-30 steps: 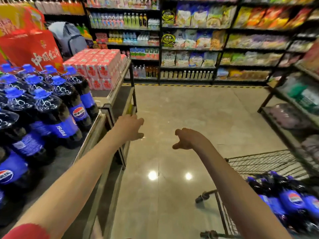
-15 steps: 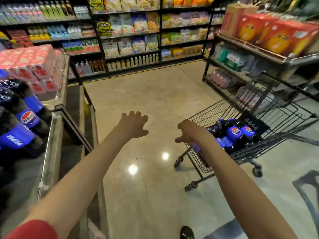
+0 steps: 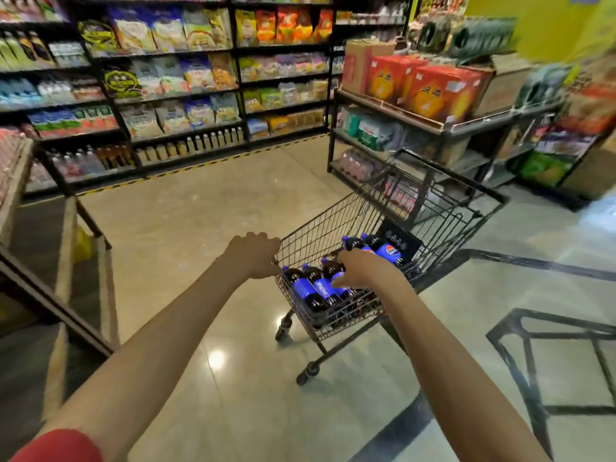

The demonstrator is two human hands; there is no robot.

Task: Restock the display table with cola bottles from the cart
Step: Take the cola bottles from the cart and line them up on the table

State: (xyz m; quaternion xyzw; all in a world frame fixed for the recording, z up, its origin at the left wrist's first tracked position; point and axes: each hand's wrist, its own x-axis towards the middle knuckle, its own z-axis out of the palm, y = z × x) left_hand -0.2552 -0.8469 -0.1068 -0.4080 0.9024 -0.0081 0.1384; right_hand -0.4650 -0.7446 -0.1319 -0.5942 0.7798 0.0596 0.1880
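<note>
At frame centre the left hand (image 3: pixel 253 256) curls over the cart (image 3: pixel 333 225) rim. The right hand (image 3: pixel 363 270) covers the cola bottles (image 3: pixel 316 288) lying inside, grip unclear. A 1-handed lift could slip, and the wheeled cart may roll.

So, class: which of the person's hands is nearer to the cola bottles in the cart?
Right. The right hand is over the bottles inside the cart; the left hand is beside them at the cart's rim.
</note>
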